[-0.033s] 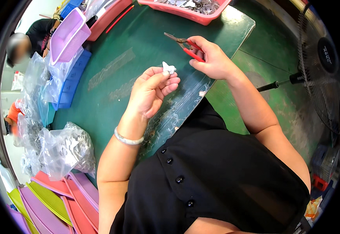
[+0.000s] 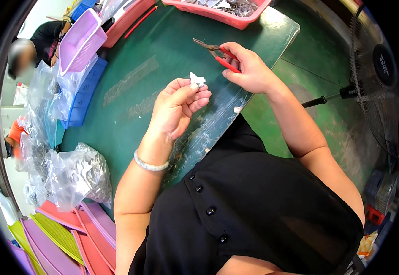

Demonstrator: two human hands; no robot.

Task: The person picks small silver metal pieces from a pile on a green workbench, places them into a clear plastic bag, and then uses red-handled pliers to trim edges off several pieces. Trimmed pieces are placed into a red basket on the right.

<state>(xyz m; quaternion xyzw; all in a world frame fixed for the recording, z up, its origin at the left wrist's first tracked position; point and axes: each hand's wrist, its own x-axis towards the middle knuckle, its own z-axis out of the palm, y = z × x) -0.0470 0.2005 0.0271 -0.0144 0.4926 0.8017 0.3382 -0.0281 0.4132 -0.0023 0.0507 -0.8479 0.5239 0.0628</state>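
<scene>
While the bangle (image 2: 151, 164) sits nearest on its wrist, the left hand (image 2: 176, 107) holds one small silvery piece (image 2: 198, 81) above the desk (image 2: 130, 123), its thumb and forefinger clamped on it. Just to its right and a little farther out, the right hand (image 2: 250, 71) has its fingers closed around one pair of red-handled pliers (image 2: 214, 48). Their long axis slants outward to the left, so the tips point past the piece rather than at it, apart from it on its far side; the left hand is the nearer to the piece. The handles stand spread; I cannot tell whether the tips meet. To the left lies one bulging clear bag (image 2: 82, 172), with more bags behind that cannot be counted. Farther off are one blue bin (image 2: 86, 94), one purple basket (image 2: 81, 48), one red stick (image 2: 140, 23) and two pink baskets (image 2: 243, 22), the right one holding uncounted metal parts. Beyond the desk, parts of two other people show.
</scene>
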